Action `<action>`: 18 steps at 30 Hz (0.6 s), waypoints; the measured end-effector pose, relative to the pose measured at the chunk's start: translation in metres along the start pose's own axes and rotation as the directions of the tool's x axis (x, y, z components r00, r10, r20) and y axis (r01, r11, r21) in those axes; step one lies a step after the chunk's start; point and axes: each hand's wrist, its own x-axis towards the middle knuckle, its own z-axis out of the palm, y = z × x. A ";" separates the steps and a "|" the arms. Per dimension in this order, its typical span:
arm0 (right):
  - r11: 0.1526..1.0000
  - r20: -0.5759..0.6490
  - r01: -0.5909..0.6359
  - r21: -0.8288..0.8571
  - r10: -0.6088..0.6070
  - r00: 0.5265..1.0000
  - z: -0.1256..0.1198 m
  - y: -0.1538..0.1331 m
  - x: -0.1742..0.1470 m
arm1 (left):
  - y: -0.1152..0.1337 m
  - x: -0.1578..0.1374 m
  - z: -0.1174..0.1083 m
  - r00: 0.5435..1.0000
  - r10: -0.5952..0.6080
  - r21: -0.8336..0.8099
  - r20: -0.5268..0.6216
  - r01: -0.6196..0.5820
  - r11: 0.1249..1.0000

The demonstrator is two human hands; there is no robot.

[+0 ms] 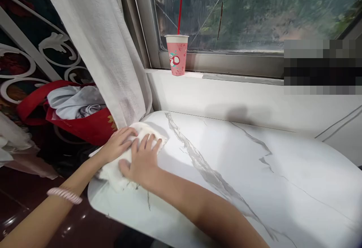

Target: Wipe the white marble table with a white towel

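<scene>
A white cloth (113, 177) lies bunched over the left end of a white marble-patterned tabletop (240, 165). My right hand (143, 160) rests flat on it, fingers spread and pointing away from me. Just left of that, my left hand (118, 145) also presses down on the cloth with its fingers stretched out. A pink and white twisted band (64, 195) circles my left wrist. The two hands are close together, and the cloth's far edge shows beyond the fingertips.
On the window ledge stands a pink paper cup (178, 57) with a red straw (180, 14). A white curtain (113, 51) hangs down to the table's far left corner. Beside the table is a red bag (82, 127) with grey fabric (76, 100) inside. A wall borders the far edge.
</scene>
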 end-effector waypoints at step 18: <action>0.975 -0.102 -0.185 -0.119 0.173 0.980 -0.016 0.084 0.086 | -0.015 0.138 0.042 0.988 0.130 0.008 -0.080 -0.130 0.992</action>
